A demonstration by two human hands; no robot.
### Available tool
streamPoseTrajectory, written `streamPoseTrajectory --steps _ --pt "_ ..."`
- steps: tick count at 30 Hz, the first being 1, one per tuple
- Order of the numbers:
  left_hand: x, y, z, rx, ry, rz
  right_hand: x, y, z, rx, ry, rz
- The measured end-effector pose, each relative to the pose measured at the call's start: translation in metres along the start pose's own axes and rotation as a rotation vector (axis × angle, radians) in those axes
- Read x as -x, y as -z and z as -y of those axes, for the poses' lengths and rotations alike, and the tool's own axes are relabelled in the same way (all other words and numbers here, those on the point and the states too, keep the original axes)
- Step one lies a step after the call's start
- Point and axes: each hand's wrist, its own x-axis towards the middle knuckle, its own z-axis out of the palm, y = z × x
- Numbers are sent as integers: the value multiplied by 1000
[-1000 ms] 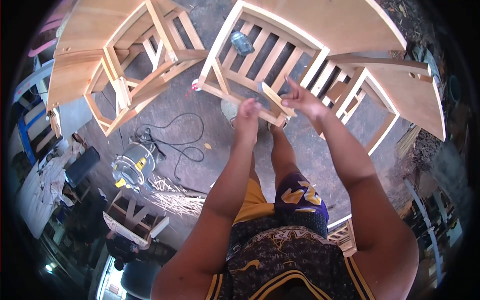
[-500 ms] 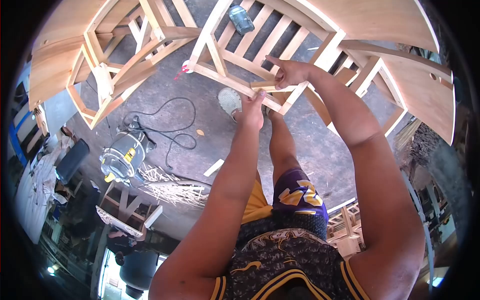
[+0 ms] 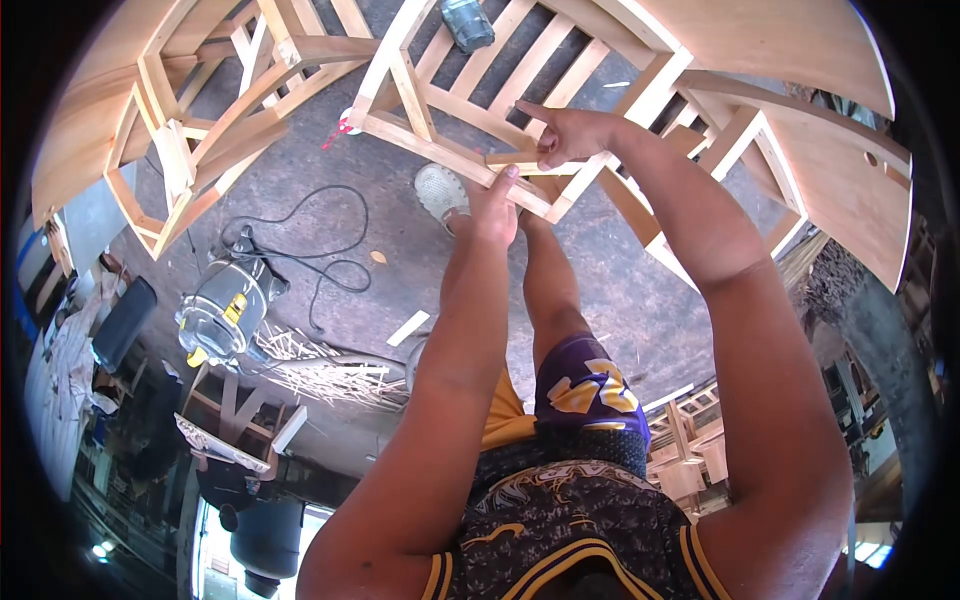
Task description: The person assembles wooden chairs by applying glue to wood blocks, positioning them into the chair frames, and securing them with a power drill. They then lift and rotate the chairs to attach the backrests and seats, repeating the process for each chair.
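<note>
A pale wooden frame [image 3: 452, 150] with slats and a plywood panel stands in front of me. My left hand [image 3: 494, 205] grips its near rail close to the corner, thumb on top and the other fingers largely hidden. Over the same corner, my right hand [image 3: 578, 136] has its index finger stretched out toward the slats. Its remaining fingers are curled at a short wooden strip [image 3: 510, 158] that lies just inside the rail; their exact grip is partly hidden.
A similar wooden frame [image 3: 175, 160] stands at left, another plywood piece [image 3: 830, 150] at right. A dark container [image 3: 467, 25] sits by the slats. On the floor are a vacuum-like machine [image 3: 225, 305], its looping cord [image 3: 310, 258] and thin wood scraps [image 3: 330, 372]. A person [image 3: 235, 485] is in the background.
The view has shifted slightly, so the frames and floor items appear a little further left and up. Both hands keep nearly the same hold at the frame's corner.
</note>
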Motion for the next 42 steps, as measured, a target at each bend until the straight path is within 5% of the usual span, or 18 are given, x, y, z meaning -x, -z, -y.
streamPoseTrajectory --steps 42 --pt "-1 4 -7 -69 47 98 -8 -1 -7 -146 54 32"
